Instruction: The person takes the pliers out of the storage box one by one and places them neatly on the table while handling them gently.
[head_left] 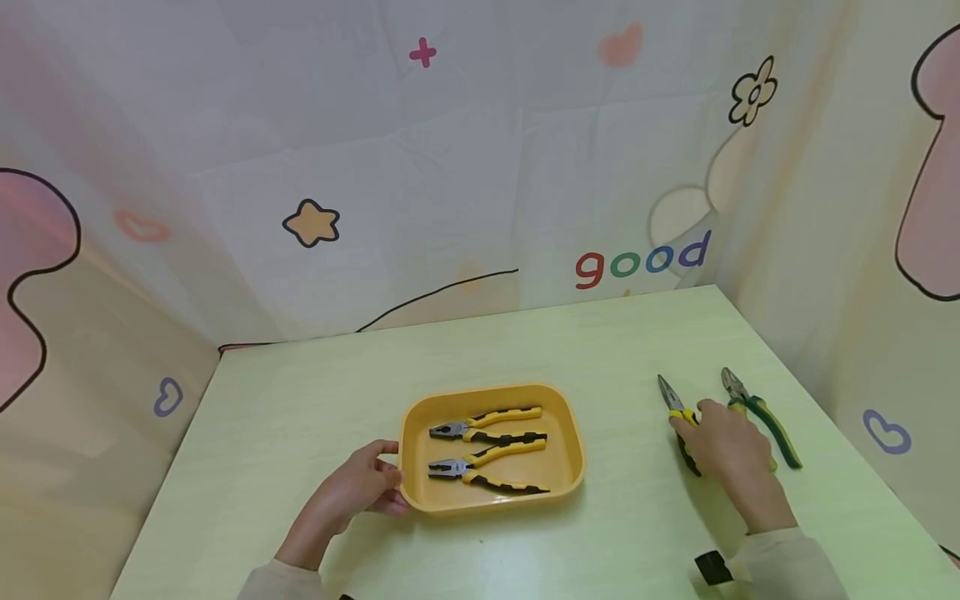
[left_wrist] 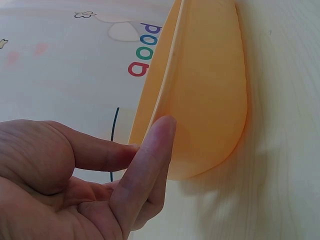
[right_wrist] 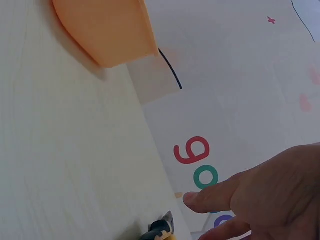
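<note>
The left hand (head_left: 367, 479) pinches the rim of the yellow tray (head_left: 564, 467); inside, just right of those fingers, lie the farther combination pliers (head_left: 471, 433) and the nearer combination pliers (head_left: 469, 467). The right hand (head_left: 727, 442) has its visible fingers extended and parted, gripping nothing that shows, over the long-nose pliers (head_left: 671, 395), whose tip juts beyond them. Just right of these fingers, the green-handled pliers (head_left: 760, 409) sit partly covered; contact is unclear. A grasp catching only 1 handle could let the long-nose pliers swing at the pivot, and such crowding might snag 2 tools together. Pulling up by 1 end could tip the tray, sliding metal towards the left fingers. The tray looks like smooth, thin-walled plastic with rounded corners; the heads are grey metal, the yellow-and-black handles slim and curved.
</note>
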